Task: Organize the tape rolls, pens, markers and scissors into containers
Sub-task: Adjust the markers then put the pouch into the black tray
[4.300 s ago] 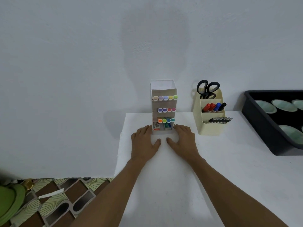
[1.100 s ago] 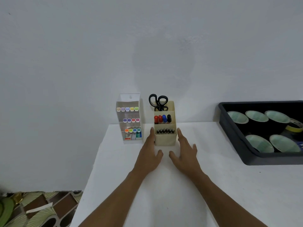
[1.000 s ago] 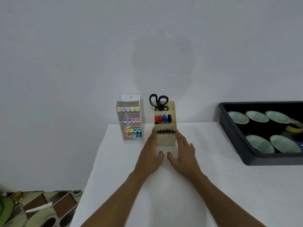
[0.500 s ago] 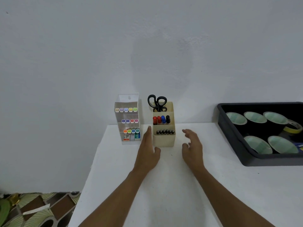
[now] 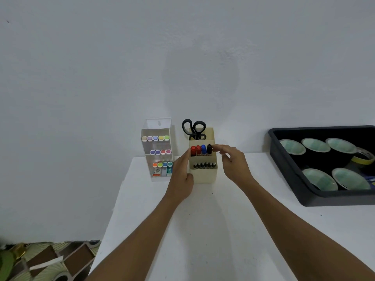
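A cream organizer [image 5: 203, 176] stands at the back of the white table [image 5: 203, 230]. It holds black scissors [image 5: 193, 128], red, blue and black markers [image 5: 200, 150] and a row of black pens [image 5: 204, 165]. My left hand [image 5: 180, 179] lies against its left side, thumb on the front face. My right hand [image 5: 233, 163] hovers at its right, index fingertip touching the black marker [image 5: 209, 149], thumb apart below. To the left, a white tiered box [image 5: 158, 128] holds rows of pastel markers.
A black tray [image 5: 328, 198] sits at the right, holding several round pale-green items [image 5: 316, 146] and a yellow tape roll [image 5: 363, 158]. The table's left edge drops to a patterned floor [image 5: 40, 260]. A white wall stands right behind the containers.
Both hands slid the cream organizer left beside the white box. My right hand then came off its side, rose and reached the black marker. My left hand stayed on its left side.
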{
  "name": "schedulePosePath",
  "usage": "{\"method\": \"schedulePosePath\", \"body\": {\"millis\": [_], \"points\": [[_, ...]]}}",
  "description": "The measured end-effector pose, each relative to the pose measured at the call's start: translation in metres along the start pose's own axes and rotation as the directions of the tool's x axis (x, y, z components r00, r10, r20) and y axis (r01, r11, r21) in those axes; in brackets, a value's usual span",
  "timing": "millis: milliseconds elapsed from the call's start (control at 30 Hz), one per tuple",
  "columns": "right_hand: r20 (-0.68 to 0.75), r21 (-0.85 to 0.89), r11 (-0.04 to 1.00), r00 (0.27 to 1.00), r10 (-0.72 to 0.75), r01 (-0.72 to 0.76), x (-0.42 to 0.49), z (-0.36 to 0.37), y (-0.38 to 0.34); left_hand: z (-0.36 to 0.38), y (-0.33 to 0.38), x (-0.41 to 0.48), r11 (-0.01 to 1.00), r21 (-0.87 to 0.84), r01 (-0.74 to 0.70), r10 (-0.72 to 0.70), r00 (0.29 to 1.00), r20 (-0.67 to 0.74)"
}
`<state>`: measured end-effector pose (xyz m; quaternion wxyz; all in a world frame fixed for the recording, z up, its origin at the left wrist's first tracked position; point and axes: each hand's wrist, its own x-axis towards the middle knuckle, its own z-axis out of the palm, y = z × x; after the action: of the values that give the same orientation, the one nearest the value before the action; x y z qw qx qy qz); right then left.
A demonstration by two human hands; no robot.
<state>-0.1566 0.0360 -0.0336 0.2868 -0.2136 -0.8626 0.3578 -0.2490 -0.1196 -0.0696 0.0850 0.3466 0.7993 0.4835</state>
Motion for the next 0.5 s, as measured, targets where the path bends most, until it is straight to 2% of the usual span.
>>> {"method": "schedulePosePath", "body": {"millis": [500], "points": [[0.003,0.005,0.999,0.999,0.04,-0.04,-0.0029,-0.001,0.01,-0.0003,-0.0028,0.0059,0.999,-0.033,-0.008,0.009,0.999,0.052]]}}
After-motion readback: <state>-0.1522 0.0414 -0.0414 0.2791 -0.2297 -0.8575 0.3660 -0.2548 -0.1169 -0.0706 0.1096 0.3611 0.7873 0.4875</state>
